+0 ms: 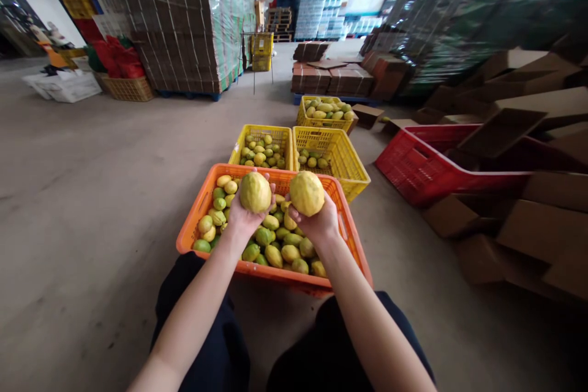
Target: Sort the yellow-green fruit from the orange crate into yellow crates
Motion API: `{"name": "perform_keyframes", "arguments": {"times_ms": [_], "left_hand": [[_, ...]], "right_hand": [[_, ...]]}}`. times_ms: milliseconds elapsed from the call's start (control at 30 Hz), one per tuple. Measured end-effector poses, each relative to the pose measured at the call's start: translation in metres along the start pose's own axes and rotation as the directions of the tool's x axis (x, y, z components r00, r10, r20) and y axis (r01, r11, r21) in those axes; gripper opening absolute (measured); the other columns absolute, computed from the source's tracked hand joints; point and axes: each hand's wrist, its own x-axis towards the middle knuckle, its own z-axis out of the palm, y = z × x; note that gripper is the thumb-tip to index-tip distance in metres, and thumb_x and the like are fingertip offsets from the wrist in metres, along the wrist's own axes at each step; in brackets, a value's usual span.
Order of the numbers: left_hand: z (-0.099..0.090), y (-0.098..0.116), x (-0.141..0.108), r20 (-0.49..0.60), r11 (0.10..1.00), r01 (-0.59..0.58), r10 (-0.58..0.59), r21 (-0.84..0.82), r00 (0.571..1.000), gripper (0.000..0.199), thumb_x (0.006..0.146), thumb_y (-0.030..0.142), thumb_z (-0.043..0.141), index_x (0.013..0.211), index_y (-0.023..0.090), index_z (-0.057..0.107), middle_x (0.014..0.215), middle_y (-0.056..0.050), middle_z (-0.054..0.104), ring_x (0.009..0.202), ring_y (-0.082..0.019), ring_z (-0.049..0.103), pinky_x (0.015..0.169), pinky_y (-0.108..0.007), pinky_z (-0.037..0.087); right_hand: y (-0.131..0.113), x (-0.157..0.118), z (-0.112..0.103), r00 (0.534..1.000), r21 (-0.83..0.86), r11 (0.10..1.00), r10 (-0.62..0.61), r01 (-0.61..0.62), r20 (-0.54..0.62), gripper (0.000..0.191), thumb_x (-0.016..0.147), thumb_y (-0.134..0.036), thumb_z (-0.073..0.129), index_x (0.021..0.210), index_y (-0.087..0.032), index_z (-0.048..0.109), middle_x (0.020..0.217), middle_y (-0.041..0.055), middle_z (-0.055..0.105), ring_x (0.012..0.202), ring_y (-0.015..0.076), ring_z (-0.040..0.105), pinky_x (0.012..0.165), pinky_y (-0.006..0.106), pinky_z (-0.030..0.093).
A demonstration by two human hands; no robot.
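Observation:
Over the orange crate (195, 208), my left hand (243, 220) is closed around a yellow-green papaya (255, 192). My right hand (320, 223) grips a second, yellower papaya (307, 193) beside it, with a small gap between the two. Both fruits are held up end-on, resting in the palms with fingers curled partly behind them. Beneath my hands, the crate is filled with yellow and green papayas (274, 256); my hands and forearms hide some of them.
Beyond the orange crate stand a left yellow crate (236, 150) and a right yellow crate (351, 162), both holding fruit. A farther yellow crate (321, 123) is heaped full. To the right are a red crate (413, 165) and loose cardboard boxes (542, 233). Wrapped stacks (174, 24) rise behind.

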Motion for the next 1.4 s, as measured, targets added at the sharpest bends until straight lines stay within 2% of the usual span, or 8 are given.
{"name": "perform_keyframes", "arguments": {"times_ms": [167,267,500,600,733,1033,1267,1400], "left_hand": [[0.001,0.003,-0.003,-0.004,0.999,0.022,-0.022,-0.032,1.0,0.039,0.094,0.046,0.045,0.104,0.017,0.069,0.094,-0.009,0.073,0.09,-0.023,0.071,0.082,-0.04,0.059],[0.005,0.002,-0.003,-0.05,0.999,-0.007,0.005,-0.044,0.999,0.035,0.091,0.045,0.05,0.092,0.015,0.068,0.082,-0.008,0.071,0.079,-0.02,0.07,0.074,-0.033,0.06],[0.003,0.0,0.008,-0.185,0.999,-0.029,0.021,-0.038,0.982,0.03,0.095,0.038,0.044,0.086,0.017,0.065,0.074,-0.006,0.07,0.076,-0.021,0.071,0.081,-0.039,0.059],[-0.004,-0.003,0.014,-0.232,0.996,0.014,0.005,0.083,0.973,0.027,0.095,0.027,0.041,0.095,0.017,0.067,0.077,-0.006,0.072,0.086,-0.022,0.072,0.088,-0.039,0.057],[-0.003,-0.005,0.01,-0.232,0.989,0.041,-0.007,0.141,0.973,0.032,0.093,0.038,0.047,0.1,0.015,0.068,0.084,-0.008,0.073,0.094,-0.025,0.072,0.089,-0.04,0.057],[0.003,0.002,-0.001,0.082,0.999,0.013,-0.016,0.044,0.996,0.037,0.096,0.04,0.041,0.118,0.025,0.066,0.104,-0.007,0.074,0.084,-0.022,0.072,0.056,-0.027,0.057],[0.0,-0.015,0.001,0.085,0.993,-0.089,0.096,-0.08,0.992,0.03,0.09,0.03,0.047,0.106,0.023,0.072,0.108,-0.005,0.074,0.107,-0.023,0.068,0.093,-0.036,0.055],[0.002,-0.023,0.002,0.049,0.988,-0.11,0.116,-0.112,0.992,0.026,0.089,0.029,0.047,0.092,0.023,0.073,0.102,-0.003,0.074,0.11,-0.021,0.066,0.095,-0.034,0.053]], "right_hand": [[0.001,0.004,-0.005,0.992,-0.062,0.998,0.023,-0.015,0.127,0.031,0.091,-0.037,0.041,0.087,-0.017,0.065,0.063,0.007,0.069,0.034,0.0162,0.05,0.027,0.025,0.034],[0.003,0.003,-0.005,0.981,-0.061,0.996,0.079,-0.069,0.176,0.042,0.091,-0.053,0.045,0.087,-0.017,0.066,0.064,0.0078,0.07,0.04,0.0179,0.056,0.031,0.026,0.039],[0.0,0.0,0.002,0.996,0.042,0.997,0.067,-0.07,0.059,0.03,0.091,-0.043,0.052,0.086,-0.017,0.067,0.074,0.0077,0.074,0.071,0.0238,0.071,0.062,0.037,0.059],[0.002,0.003,0.001,0.993,0.033,0.996,0.084,-0.087,0.08,0.028,0.091,-0.04,0.053,0.089,-0.016,0.067,0.077,0.009,0.075,0.076,0.026,0.072,0.065,0.04,0.06],[0.002,0.003,-0.001,0.993,0.029,0.996,0.087,-0.089,0.081,0.031,0.092,-0.041,0.05,0.09,-0.016,0.067,0.076,0.009,0.075,0.074,0.0255,0.072,0.061,0.038,0.06],[0.003,-0.003,-0.002,0.978,0.089,0.996,-0.02,0.002,0.208,0.032,0.086,-0.04,0.052,0.104,-0.019,0.067,0.084,0.0074,0.075,0.059,0.0189,0.067,0.04,0.025,0.049],[0.017,-0.002,-0.002,0.977,0.258,0.961,-0.144,0.101,0.154,0.029,0.081,-0.032,0.058,0.108,-0.024,0.066,0.098,0.0057,0.075,0.086,0.0223,0.072,0.08,0.042,0.06],[0.019,0.0,0.001,0.981,0.301,0.949,-0.138,0.091,0.137,0.024,0.08,-0.031,0.06,0.102,-0.024,0.067,0.1,0.0046,0.075,0.09,0.0222,0.071,0.078,0.04,0.061]]}}
